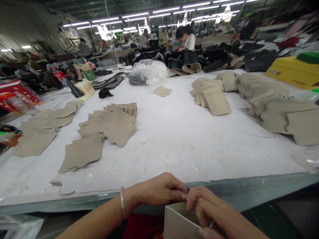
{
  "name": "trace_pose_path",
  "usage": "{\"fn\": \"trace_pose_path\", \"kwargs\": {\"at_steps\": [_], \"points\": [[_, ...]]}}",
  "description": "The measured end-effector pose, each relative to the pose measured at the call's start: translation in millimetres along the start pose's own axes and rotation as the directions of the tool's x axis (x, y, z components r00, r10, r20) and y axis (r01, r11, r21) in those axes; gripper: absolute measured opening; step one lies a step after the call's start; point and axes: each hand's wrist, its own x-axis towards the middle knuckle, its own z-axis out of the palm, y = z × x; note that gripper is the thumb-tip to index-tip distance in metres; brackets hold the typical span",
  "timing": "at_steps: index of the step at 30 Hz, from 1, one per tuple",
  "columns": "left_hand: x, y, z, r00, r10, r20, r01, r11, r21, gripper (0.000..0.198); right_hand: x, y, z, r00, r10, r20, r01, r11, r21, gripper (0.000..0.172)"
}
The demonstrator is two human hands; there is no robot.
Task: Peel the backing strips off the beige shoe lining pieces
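Note:
A beige leather-like panel point(180, 224) with a pale edge is held low at the table's front edge, bent or folded so part of its inner face shows. My left hand point(163, 189), with a bracelet on the wrist, is closed in a pinch at the panel's upper edge. Close beside it, my right hand point(211, 210) has its fingers curled over the panel, thumb on the near face. The fingertips of both hands nearly meet. Exactly what lies between the left fingertips is hard to see.
Overlapping beige panels lie in rows at left point(84, 151) and right point(281, 109) on the white-covered table point(171, 149). A single panel point(162, 91) lies farther back. Behind are a plastic bag point(154, 71), black bags point(183, 61), a yellow box point(294, 71) and people working.

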Motion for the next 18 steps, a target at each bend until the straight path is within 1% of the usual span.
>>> {"fn": "trace_pose_path", "kwargs": {"at_steps": [2,3,5,7,9,10,11,13,15,18], "points": [[-12,-5,3.2,0.998,-0.039,-0.049,0.037,0.998,-0.056,0.037,-9,19,19,0.998,0.032,-0.05,-0.033,0.999,-0.021,0.015],[-19,-5,4.6,0.996,-0.054,-0.076,0.052,0.998,-0.033,0.038,-12,26,27,0.996,0.025,-0.082,-0.028,0.999,-0.036,0.016],[-33,-2,8.1,0.989,-0.091,-0.118,0.103,0.989,0.105,0.034,-15,34,37,0.992,-0.009,-0.13,0.002,0.998,-0.057,0.017],[-43,1,13.9,0.977,-0.154,-0.147,0.185,0.957,0.222,0.025,-16,32,38,0.991,0.028,-0.13,-0.038,0.997,-0.073,0.015],[-47,1,20.6,0.963,-0.195,-0.185,0.24,0.934,0.265,0.008,-14,25,35,0.986,0.143,-0.088,-0.15,0.985,-0.087,0.015],[-47,0,23.5,0.959,-0.199,-0.201,0.25,0.93,0.27,0.006,-13,22,33,0.98,0.189,-0.069,-0.194,0.977,-0.089,0.015],[-46,-2,25.8,0.957,-0.198,-0.213,0.252,0.929,0.27,0.01,-12,19,31,0.974,0.22,-0.057,-0.224,0.971,-0.087,0.016],[-44,-7,28.0,0.959,-0.188,-0.212,0.24,0.937,0.253,0.013,-11,18,30,0.969,0.243,-0.038,-0.245,0.966,-0.082,0.016],[-42,-10,27.9,0.965,-0.186,-0.184,0.222,0.954,0.201,0.013,-10,22,32,0.968,0.251,-0.006,-0.251,0.965,-0.082,0.015],[-40,-11,26.6,0.972,-0.183,-0.147,0.203,0.97,0.134,0.01,-10,34,37,0.977,0.212,0.012,-0.211,0.975,-0.069,0.014]]}}
